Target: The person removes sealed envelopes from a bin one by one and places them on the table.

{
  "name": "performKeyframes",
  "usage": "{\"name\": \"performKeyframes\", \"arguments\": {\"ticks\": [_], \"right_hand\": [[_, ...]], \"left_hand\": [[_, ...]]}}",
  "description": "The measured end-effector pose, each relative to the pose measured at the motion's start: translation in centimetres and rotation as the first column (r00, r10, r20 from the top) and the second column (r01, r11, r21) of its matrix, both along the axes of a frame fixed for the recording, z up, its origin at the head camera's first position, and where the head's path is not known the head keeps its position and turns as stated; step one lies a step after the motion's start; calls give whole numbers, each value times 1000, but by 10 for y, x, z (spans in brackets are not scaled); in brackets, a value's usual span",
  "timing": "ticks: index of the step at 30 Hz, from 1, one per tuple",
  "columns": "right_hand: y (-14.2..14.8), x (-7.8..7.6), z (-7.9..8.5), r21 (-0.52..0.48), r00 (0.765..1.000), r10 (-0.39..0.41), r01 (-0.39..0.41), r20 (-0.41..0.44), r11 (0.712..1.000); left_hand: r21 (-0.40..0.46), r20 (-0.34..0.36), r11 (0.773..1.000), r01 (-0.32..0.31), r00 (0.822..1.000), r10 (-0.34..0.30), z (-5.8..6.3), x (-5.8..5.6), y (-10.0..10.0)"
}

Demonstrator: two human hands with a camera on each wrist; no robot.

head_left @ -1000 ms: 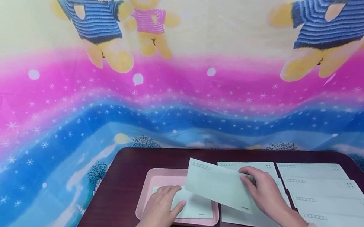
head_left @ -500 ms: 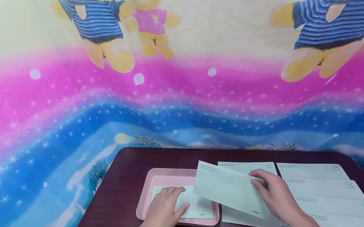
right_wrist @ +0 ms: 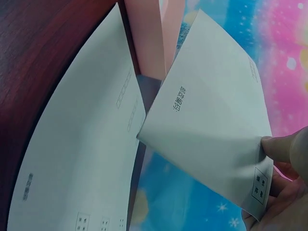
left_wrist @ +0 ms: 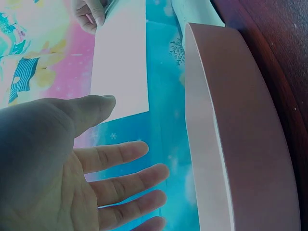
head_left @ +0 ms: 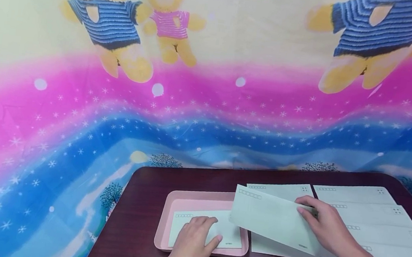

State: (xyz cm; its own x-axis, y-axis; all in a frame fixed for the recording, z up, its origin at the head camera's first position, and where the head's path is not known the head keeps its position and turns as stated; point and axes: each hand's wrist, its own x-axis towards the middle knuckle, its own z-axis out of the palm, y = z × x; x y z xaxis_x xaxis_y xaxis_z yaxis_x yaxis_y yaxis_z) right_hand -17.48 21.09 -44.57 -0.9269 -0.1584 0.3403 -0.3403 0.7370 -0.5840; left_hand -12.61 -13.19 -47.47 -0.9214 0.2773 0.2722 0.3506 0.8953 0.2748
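Observation:
Between thumb and fingers, my right hand (head_left: 326, 225) pinches a pale green envelope (head_left: 270, 218) by its right end. The envelope slants in the air, its left end over the tray's right rim. In the right wrist view the thumb presses the envelope (right_wrist: 207, 115) near its stamp box. My left hand (head_left: 194, 241) hovers over the pink tray (head_left: 171, 201) with fingers spread and thumb apart, holding nothing. Inside the tray lies another envelope (head_left: 230, 233), partly covered by that hand. The left wrist view shows the open palm (left_wrist: 115, 178) beside the tray's wall (left_wrist: 250, 130).
Right of the tray, overlapping envelopes (head_left: 272, 246) lie under the held one. A further column of several envelopes (head_left: 402, 244) overlaps along the table's right side. The dark red table (head_left: 142, 223) ends at a patterned cloth (head_left: 201, 106) behind it.
My right hand has moved to the right with the pinched envelope, uncovering more of the tray and its envelope. My left hand has drifted slightly right over the tray, fingers still spread.

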Motion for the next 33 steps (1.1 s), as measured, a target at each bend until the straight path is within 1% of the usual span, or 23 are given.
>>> {"name": "performKeyframes", "arguments": {"ticks": [2, 8, 13, 16, 23, 33], "right_hand": [[4, 0, -1, 4, 1000, -2, 2, 7, 1000], [15, 1, -6, 27, 998, -3, 2, 64, 1000], [26, 1, -11, 32, 998, 5, -7, 68, 999], [32, 1, -15, 43, 997, -3, 0, 77, 999], [47, 2, -26, 59, 994, -8, 2, 109, 998], [64, 2, -43, 101, 979, -9, -12, 204, 995]], "left_hand": [[-3, 5, 1000, 3, 1000, -3, 0, 0, 1], [-12, 5, 1000, 19, 1000, -19, 0, 0, 5], [-20, -10, 999, 30, 999, -30, -3, 0, 8], [-31, -19, 999, 33, 999, -34, -4, 1, 9], [-40, -18, 998, 53, 998, -53, -7, 3, 14], [-63, 7, 995, 76, 997, -76, -11, 3, 20]]}}
